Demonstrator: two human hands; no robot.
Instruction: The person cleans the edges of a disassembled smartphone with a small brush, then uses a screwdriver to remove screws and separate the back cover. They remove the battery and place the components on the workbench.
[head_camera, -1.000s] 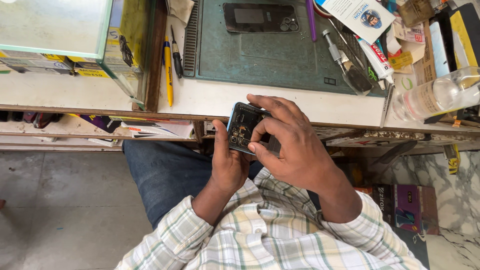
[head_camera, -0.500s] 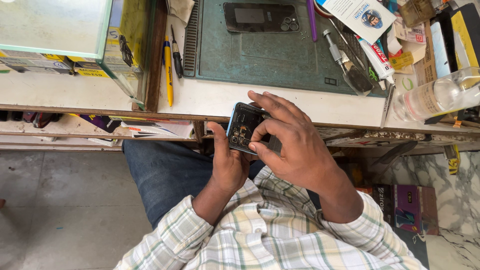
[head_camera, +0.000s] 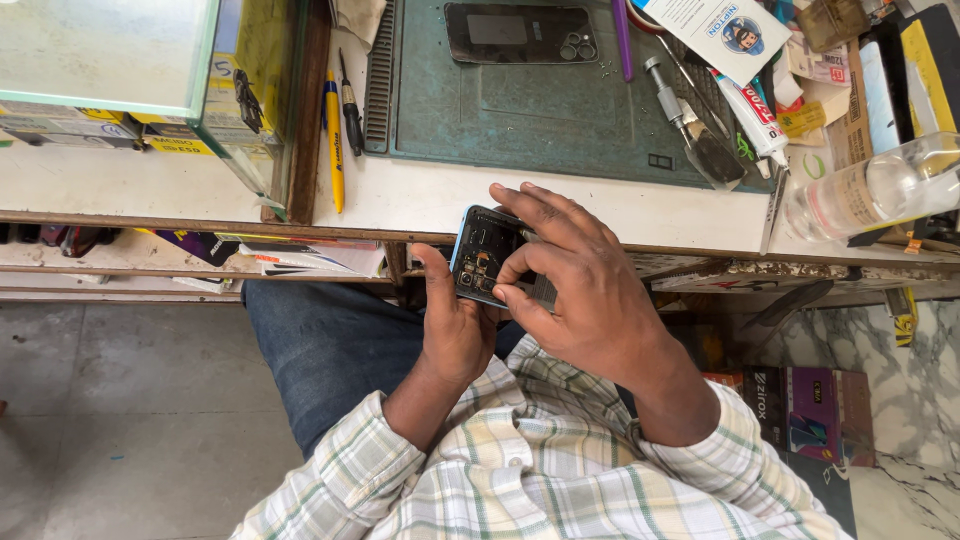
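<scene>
Head view: opened phone (head_camera: 484, 252) in both hands.

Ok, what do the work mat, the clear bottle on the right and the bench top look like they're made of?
The work mat looks like rubber or silicone: matte blue-green, with moulded ridges along its left edge. The clear bottle seems to be thin plastic, see-through with soft highlights, though glass can't be ruled out. The bench top looks like pale laminate or painted board, smooth and scuffed, with a wooden front edge.
</scene>
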